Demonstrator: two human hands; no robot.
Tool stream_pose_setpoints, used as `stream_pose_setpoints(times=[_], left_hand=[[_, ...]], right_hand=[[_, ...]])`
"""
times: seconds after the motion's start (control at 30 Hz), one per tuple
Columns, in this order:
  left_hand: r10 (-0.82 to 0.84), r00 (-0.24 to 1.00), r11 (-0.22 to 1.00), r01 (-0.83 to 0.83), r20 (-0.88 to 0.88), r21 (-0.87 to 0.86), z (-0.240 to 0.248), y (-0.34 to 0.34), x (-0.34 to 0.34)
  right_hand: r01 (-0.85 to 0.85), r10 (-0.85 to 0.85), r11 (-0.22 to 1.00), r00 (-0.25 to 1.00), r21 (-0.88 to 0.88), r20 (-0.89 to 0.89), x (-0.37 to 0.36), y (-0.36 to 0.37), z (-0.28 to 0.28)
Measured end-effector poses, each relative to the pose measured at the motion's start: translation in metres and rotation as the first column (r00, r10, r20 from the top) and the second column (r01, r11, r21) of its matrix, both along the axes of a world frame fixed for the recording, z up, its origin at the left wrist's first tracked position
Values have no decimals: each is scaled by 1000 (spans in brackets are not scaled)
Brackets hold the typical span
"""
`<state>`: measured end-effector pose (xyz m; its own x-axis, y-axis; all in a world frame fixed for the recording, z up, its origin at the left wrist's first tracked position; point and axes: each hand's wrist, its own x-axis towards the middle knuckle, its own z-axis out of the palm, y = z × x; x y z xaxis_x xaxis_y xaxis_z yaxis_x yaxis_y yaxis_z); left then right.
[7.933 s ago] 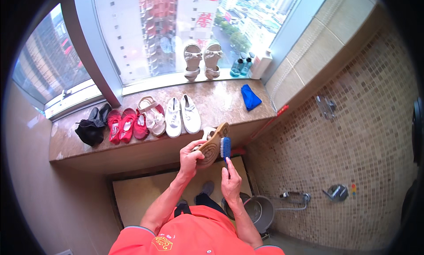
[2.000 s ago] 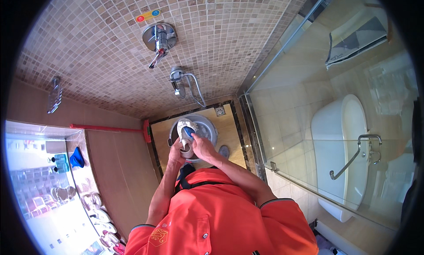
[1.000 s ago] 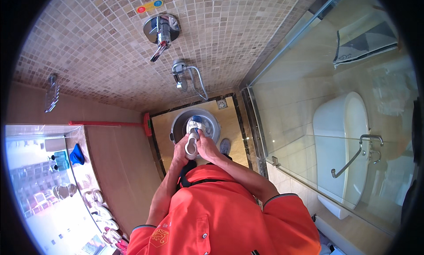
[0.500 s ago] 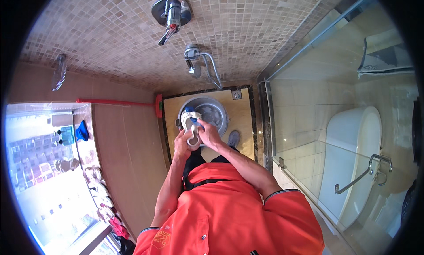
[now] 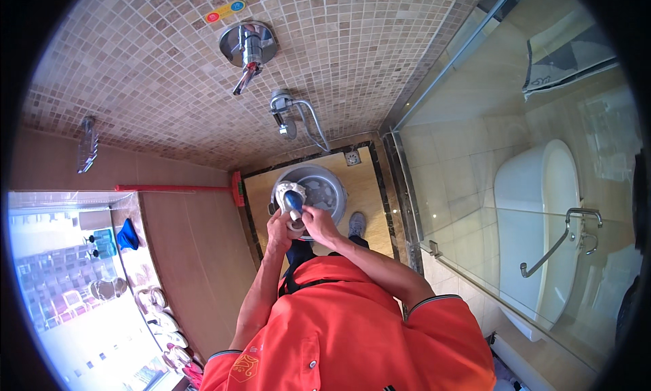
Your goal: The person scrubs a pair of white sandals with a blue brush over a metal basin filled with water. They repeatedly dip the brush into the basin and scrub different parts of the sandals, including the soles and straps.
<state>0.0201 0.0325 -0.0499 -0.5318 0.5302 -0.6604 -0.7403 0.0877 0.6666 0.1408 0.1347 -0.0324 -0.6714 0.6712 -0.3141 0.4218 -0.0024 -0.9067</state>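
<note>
Low over a round grey metal basin (image 5: 344, 193), my left hand (image 5: 279, 231) is closed around a pale white shoe (image 5: 287, 187) at its near end. From the other side my right hand (image 5: 320, 226) is closed on a blue brush (image 5: 293, 200) lying against the shoe's upper side. The bristles cannot be made out, and part of the handle is hidden by the fingers. Cloudy water with pale patches of foam shows inside the basin, right of the shoe.
A red long-handled broom (image 5: 176, 188) lies along the left wall. Ahead are a shower mixer (image 5: 249, 49) and a hand shower (image 5: 285, 120). A glass partition (image 5: 447, 188) stands on the right, with a white bathtub (image 5: 525, 242) behind. Several shoes (image 5: 163, 320) line the left windowsill.
The view has tilted, so the wall fixtures and basin sit lower. The brush now lies over the shoe's middle, showing more of its blue back. Both hands keep hold.
</note>
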Motion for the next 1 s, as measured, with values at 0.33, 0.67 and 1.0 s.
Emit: stream_pose_setpoints(times=[0.33, 0.67, 1.0], left_hand=[[-60, 997, 996, 57, -43, -70, 15, 0, 14], [71, 994, 995, -76, -86, -58, 8, 0, 25], [-60, 997, 998, 62, -48, 23, 27, 2, 12]], right_hand=[[1, -4, 999, 998, 47, 59, -19, 11, -29], [-24, 29, 999, 992, -40, 119, -9, 20, -15], [7, -10, 997, 999, -71, -40, 23, 11, -13]])
